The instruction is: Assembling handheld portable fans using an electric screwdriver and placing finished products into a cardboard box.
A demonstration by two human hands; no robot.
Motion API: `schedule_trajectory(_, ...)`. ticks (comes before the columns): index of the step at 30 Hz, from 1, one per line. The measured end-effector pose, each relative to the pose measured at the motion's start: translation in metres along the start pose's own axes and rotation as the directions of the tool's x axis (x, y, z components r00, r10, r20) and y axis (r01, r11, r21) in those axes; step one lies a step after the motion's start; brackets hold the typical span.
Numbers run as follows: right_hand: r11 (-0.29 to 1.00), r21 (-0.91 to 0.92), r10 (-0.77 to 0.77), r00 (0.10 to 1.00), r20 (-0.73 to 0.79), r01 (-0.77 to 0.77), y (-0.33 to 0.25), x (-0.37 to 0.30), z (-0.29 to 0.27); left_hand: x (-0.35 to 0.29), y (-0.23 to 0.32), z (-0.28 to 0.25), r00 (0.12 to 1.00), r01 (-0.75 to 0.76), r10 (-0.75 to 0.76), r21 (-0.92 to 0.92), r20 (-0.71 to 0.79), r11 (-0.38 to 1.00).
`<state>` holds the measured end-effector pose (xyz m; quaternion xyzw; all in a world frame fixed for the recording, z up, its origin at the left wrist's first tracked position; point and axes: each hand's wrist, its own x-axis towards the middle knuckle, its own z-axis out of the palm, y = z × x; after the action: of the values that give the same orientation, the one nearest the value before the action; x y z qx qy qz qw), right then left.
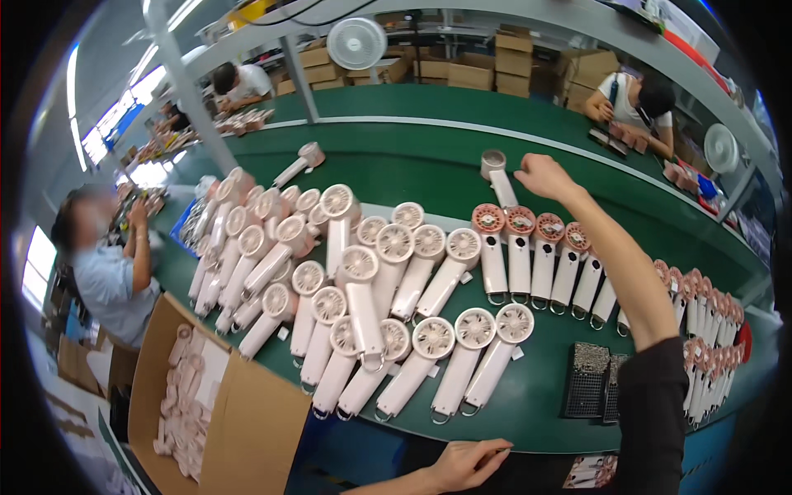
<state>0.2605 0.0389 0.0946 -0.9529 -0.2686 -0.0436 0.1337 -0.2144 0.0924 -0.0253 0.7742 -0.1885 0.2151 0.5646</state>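
Note:
My right hand reaches far over the green bench with its fingers curled closed; whatever they may hold is hidden. Just left of it is a pale handheld fan, its round head toward the far side. A small gap seems to separate hand and fan. Nearer lies a row of pale handheld fans with pink inner faces, one of them this fan. My left hand is low at the bench's near edge, fingers loosely stretched to the right, nothing visible in them. Closest above it are pale fans with white grilles.
More fans pile up at left, and assembled ones stand in rows at right. Black trays of small parts sit near the front edge. An open carton holds pink parts. A metal frame post rises at left. Other people work around.

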Motion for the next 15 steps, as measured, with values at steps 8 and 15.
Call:
schedule_trajectory(8,0.962,-0.176,0.248,0.937,0.245,-0.209,0.012,0.063,0.103,0.019,-0.021,0.014,0.989,-0.097,0.120,0.231,-0.087,0.968)
schedule_trajectory(15,0.969,-0.123,0.234,0.960,0.153,-0.216,0.038,0.075,0.106,0.010,-0.027,0.014,0.985,-0.151,0.099,0.429,0.140,0.890)
